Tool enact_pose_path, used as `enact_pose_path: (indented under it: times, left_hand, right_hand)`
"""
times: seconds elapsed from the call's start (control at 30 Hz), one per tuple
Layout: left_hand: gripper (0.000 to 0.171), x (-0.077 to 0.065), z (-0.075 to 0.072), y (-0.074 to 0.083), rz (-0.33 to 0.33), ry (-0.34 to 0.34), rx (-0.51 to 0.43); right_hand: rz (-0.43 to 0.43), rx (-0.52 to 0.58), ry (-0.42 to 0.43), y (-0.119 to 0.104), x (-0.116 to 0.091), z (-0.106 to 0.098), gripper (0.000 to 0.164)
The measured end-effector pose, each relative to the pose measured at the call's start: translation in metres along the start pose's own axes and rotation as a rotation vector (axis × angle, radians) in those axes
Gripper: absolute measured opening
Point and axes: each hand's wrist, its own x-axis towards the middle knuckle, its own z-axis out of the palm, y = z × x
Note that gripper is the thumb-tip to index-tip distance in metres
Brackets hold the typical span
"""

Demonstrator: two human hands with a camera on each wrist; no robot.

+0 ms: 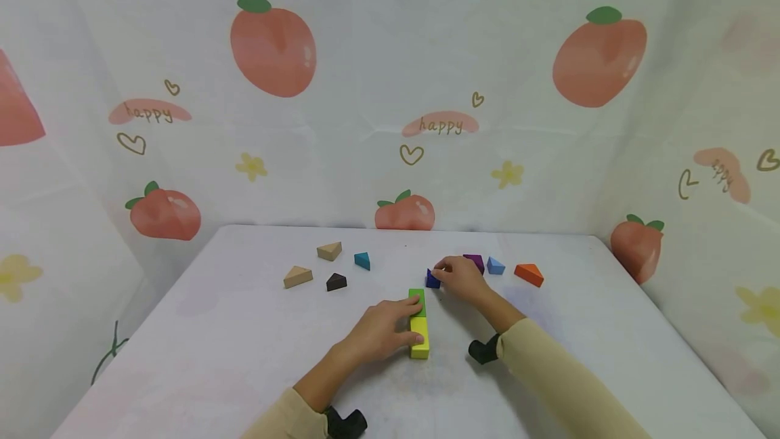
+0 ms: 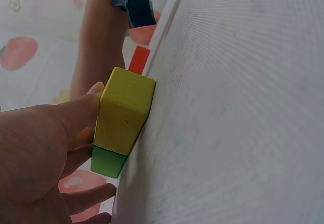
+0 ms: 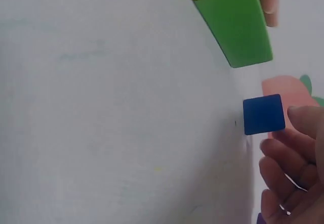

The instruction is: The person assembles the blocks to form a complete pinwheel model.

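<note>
A yellow block [image 1: 420, 347] and a green block [image 1: 416, 293] lie end to end in a line on the white table. My left hand [image 1: 380, 330] rests along their left side, thumb on the yellow block and straight fingers on the green one. Just beyond the green end is a dark blue block [image 3: 264, 114], which shows a square face in the right wrist view. My right hand [image 1: 462, 279] holds this block between thumb and index finger, the other fingers loosely bent. A gap separates the blue block from the green one.
At the back left lie two wooden triangular blocks [image 1: 298, 277], a teal block [image 1: 362, 261] and a black block [image 1: 336, 282]. Right of the right hand are a purple block [image 1: 475, 261], a light blue triangle [image 1: 495, 266] and an orange-red block [image 1: 529, 274]. A printed curtain [image 1: 365, 87] hangs behind the table.
</note>
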Motion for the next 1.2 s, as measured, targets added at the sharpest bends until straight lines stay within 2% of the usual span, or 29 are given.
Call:
enact_pose_path:
  times: [0.4,0.6,0.9,1.2]
  left_hand:
    - [0.062,0.002,0.002,-0.001,0.006,-0.002,0.009]
    - [0.062,0.002,0.002,0.000,-0.001,-0.005,0.007]
    - [0.064,0.001,0.000,-0.001,-0.018,-0.007,0.009]
    - [0.063,0.002,0.001,-0.004,0.002,-0.008,0.009]
  right_hand:
    - [-0.015,0.038,-0.024,0.008,0.000,-0.001,0.018]
    - [-0.053,0.064,-0.033,0.002,-0.002,0.002,0.017]
    - [-0.080,0.129,-0.094,-0.007,-0.003,0.012,0.015]
    - [-0.038,0.157,-0.153,-0.017,-0.004,0.012,0.016]
